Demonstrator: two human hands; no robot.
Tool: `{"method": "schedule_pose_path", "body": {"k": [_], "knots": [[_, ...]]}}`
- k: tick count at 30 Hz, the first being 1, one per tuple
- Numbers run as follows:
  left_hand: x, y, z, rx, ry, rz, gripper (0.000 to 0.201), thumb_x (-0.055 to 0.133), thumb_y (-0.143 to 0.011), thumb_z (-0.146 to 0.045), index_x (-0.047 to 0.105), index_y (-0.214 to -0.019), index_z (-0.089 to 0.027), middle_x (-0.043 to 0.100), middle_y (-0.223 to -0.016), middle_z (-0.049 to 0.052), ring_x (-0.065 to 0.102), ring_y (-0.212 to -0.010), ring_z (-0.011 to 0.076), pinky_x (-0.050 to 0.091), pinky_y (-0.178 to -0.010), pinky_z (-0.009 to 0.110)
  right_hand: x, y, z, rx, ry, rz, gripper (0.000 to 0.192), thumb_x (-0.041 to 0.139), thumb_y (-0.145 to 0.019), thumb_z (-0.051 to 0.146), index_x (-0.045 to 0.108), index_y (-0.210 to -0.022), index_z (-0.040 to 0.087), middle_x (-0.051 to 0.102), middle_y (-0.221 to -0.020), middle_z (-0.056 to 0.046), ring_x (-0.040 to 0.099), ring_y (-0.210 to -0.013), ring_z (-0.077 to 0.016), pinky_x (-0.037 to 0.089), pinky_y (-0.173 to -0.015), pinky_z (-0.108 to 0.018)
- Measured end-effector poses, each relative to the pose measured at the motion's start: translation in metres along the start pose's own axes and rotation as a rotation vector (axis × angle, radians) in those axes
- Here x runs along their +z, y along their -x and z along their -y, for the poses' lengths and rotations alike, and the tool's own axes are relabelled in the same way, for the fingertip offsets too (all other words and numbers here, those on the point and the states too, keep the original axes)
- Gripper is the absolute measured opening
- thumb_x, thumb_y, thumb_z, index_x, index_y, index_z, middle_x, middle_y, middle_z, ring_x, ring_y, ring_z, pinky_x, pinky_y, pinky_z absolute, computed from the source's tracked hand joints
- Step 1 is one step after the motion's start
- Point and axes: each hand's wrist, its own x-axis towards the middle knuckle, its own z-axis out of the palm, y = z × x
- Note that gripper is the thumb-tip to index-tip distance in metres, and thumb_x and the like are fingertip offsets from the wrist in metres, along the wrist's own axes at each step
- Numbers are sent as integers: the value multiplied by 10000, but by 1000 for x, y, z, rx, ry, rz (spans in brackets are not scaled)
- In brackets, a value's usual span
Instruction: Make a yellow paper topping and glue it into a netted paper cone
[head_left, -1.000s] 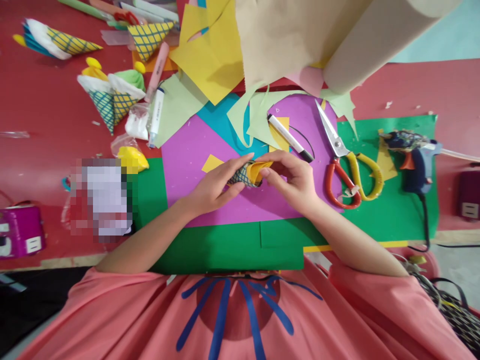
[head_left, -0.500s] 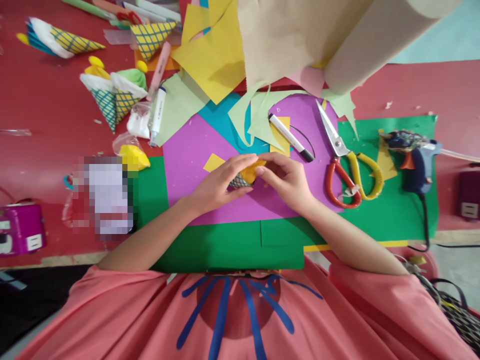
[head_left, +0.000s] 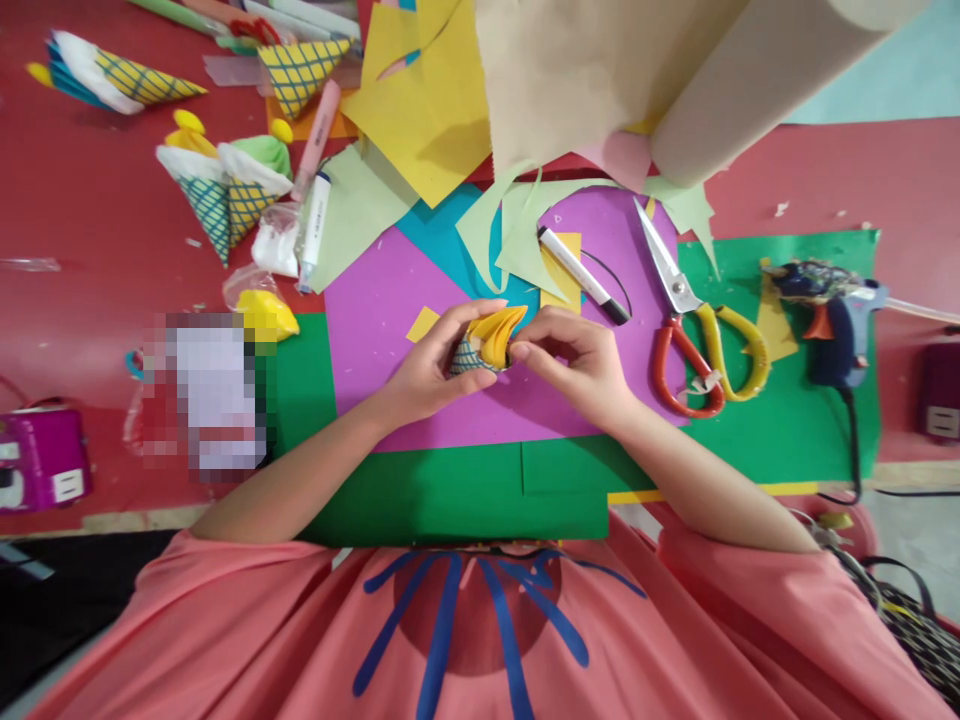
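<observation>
Rolling the small paper cone (head_left: pixel 484 345) is the step in hand: your left hand (head_left: pixel 427 370) cups it, your right hand (head_left: pixel 577 365) fingers pinch its yellow edge above the purple sheet (head_left: pixel 390 320). Next, I think, you must press this edge tight.

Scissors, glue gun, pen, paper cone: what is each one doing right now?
scissors: lying shut on the green and purple paper, nobody touching them.
glue gun: lying on the green sheet, cord attached, not held.
pen: lying on the purple paper; cap unclear.
paper cone: rolled, yellow inside showing, held above the purple paper.
left hand: gripping the cone.
right hand: pinching the cone's edge.
</observation>
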Motion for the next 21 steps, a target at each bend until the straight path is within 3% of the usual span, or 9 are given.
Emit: {"method": "schedule_pose_path", "body": {"k": [21], "knots": [[1,2,1,58,-142,-12,657,731,-806,-426,452,-1390,-313,551,-1418,77,529,-1329,259,478,-1090,394,0,1,-4,147,-150,50,206,663,-881,363,691,-840,164,663,-792,-24,604,-728,-128,478,-697,-284]]}}
